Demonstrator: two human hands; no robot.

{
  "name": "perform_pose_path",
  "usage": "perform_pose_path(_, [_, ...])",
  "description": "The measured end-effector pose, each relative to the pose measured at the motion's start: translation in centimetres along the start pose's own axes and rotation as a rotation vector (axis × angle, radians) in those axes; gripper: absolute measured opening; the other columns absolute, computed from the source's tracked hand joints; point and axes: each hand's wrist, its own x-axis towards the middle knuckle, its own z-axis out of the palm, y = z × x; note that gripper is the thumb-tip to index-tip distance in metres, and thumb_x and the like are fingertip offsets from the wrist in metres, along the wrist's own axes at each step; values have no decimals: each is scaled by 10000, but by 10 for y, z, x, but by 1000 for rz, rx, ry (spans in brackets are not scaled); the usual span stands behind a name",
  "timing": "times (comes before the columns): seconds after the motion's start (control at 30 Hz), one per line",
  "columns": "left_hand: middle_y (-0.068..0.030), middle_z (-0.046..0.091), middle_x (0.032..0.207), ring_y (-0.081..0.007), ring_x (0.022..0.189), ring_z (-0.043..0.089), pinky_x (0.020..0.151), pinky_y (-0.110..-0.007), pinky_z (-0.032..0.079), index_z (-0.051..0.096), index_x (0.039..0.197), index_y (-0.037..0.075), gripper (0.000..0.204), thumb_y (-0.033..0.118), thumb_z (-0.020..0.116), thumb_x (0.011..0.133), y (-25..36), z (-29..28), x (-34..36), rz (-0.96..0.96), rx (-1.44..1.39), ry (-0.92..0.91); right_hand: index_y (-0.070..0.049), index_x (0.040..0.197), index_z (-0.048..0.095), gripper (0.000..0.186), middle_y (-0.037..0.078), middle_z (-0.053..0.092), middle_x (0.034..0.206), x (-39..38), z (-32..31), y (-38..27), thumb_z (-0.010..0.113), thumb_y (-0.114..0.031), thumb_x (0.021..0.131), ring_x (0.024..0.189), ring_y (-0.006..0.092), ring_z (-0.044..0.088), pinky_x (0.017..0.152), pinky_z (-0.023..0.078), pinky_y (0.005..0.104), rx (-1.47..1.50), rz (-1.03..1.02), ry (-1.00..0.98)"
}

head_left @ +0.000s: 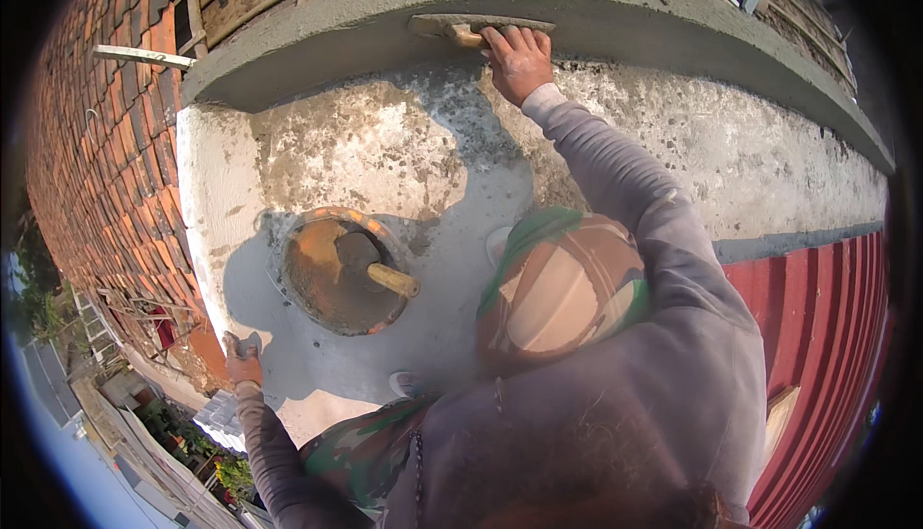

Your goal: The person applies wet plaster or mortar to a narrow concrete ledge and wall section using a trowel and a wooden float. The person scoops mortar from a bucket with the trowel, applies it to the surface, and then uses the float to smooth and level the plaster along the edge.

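The right hand [524, 63] is clamping its fingers round a float [433, 24] lying against the wall [327, 53]; the left hand [244, 366] is resting at the slab [356, 135]'s edge, its fingers' grip unclear.

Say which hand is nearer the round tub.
Left. In the picture, the left hand is lower left of the tub, apart from it; the right hand is farther off, at upper right, gripping a float.

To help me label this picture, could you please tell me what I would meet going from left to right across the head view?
Tiled roof, left hand, bucket, right hand holding a float, red ribbed sheeting.
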Motion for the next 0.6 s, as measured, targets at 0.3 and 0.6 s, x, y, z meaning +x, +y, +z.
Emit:
perform_pose_path(0.3, [-233, 464, 1560, -334, 1438, 464, 1185, -404, 365, 312, 1603, 21, 796, 24, 698, 907, 15, -4, -3, -27, -92, -42, -86, 1348, 537, 430, 161, 630, 1160, -43, -73, 150, 660, -173, 945, 1123, 382, 586, 971, 436, 504, -34, 247, 167])
perform_pose_path(0.6, [-222, 507, 1526, -321, 1369, 538, 1126, -397, 429, 358, 1588, 36, 755, 72, 709, 921, -4, -11, 5, 25, -155, 28, 24, 1315, 516, 396, 257, 579, 1249, -120, -141, 298, 626, -194, 1004, 1123, 436, 588, 986, 469, 482, -90, 663, 459])
